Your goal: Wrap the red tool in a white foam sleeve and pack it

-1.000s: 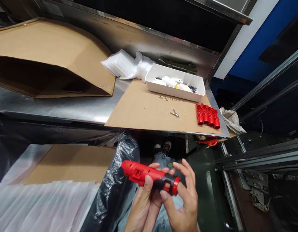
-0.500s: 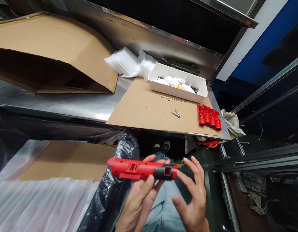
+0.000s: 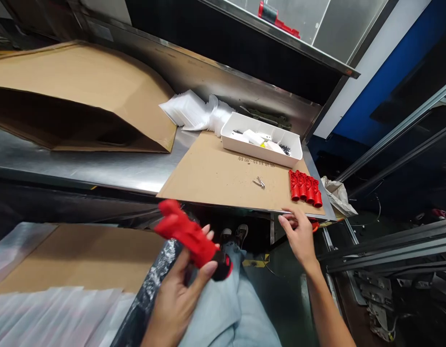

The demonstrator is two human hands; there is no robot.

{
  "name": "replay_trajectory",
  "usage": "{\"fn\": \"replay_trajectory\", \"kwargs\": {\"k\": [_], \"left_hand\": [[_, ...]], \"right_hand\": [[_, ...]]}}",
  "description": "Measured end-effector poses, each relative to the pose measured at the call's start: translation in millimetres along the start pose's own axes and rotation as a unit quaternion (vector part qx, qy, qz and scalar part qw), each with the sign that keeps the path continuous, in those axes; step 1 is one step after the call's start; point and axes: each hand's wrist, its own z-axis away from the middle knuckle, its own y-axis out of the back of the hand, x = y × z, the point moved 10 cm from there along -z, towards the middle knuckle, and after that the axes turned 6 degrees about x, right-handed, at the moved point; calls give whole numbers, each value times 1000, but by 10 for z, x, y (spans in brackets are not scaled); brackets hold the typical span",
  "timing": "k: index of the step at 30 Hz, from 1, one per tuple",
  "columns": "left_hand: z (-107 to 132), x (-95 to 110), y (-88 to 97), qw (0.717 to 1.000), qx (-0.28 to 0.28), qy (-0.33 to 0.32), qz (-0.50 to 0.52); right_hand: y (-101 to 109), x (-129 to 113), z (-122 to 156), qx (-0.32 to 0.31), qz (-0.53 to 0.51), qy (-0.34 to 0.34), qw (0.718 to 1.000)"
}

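Red plastic tool (image 3: 188, 234), black at its lower end, sits tilted in the left hand (image 3: 179, 299), red end up and to the left, above the person's lap. Thumb and fingers of that hand are wrapped around its lower half; grip closed on it. The tool hangs in front of the bench edge, not touching the bench.

Right hand (image 3: 298, 236) is stretched out to the near edge of the cardboard sheet (image 3: 215, 173), fingers loosely spread and holding nothing; fingertips at or just under the edge, contact not clear. It lies just below the row of red parts (image 3: 305, 186), which stand side by side at the sheet's right corner.

Further back on the sheet: a small metal piece (image 3: 259, 182) near the middle, and a white tray (image 3: 261, 149) with small white parts and dark screws inside. Behind the tray, a pile of clear bags (image 3: 197, 112). A large cardboard box (image 3: 78, 106) lies on its side on the steel bench (image 3: 100, 166), left.
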Motion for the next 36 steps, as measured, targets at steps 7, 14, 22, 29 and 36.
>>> {"fn": "replay_trajectory", "kwargs": {"k": [7, 14, 22, 29, 36], "left_hand": [[163, 58, 245, 997, 63, 29, 15], [449, -207, 90, 940, 31, 230, 250], [601, -365, -372, 886, -73, 305, 342], [797, -492, -609, 858, -117, 344, 363], [842, -440, -649, 875, -103, 334, 335]], "right_hand": [[-1078, 22, -1040, -102, 139, -9, 985], [-1052, -17, -1087, -108, 94, -28, 989], [177, -338, 318, -4, -179, -38, 983], [221, -711, 1060, -75, -325, -81, 939], [192, -1000, 1163, -18, -371, 38, 927]]}}
